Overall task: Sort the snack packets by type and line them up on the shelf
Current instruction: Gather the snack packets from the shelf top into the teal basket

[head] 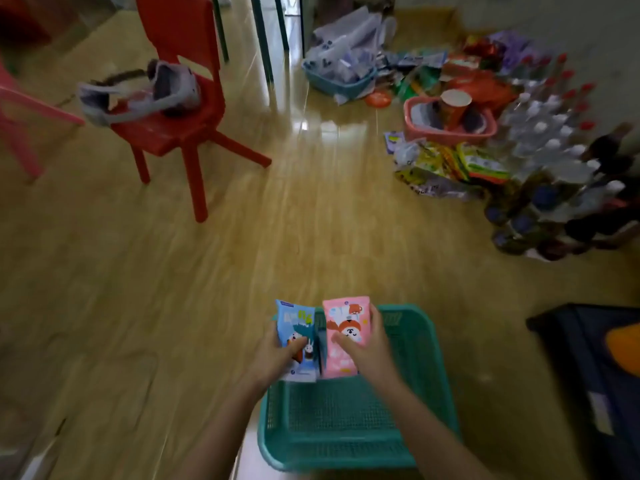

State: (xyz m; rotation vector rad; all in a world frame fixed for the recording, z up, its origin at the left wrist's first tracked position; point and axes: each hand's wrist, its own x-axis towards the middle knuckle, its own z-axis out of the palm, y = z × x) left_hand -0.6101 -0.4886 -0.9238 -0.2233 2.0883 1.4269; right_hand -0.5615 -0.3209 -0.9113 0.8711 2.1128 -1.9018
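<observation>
My left hand (pixel 277 351) grips a blue snack packet (pixel 296 322) with a cartoon animal on it. My right hand (pixel 363 344) grips a pink snack packet (pixel 346 313) with a cartoon face. Both packets are held upright and side by side over the far end of a green mesh basket (pixel 349 455) that stands on the wooden floor below me. The part of the basket that shows looks bare inside. No shelf is in view.
A red plastic chair (pixel 180 109) with a headset on its seat stands at the far left. At the far right lie heaps of snack packets (pixel 457 164), a blue basket (pixel 341 83), a pink basket (pixel 450 131) and packs of bottles (pixel 554 168). A dark crate (pixel 588 375) sits at right.
</observation>
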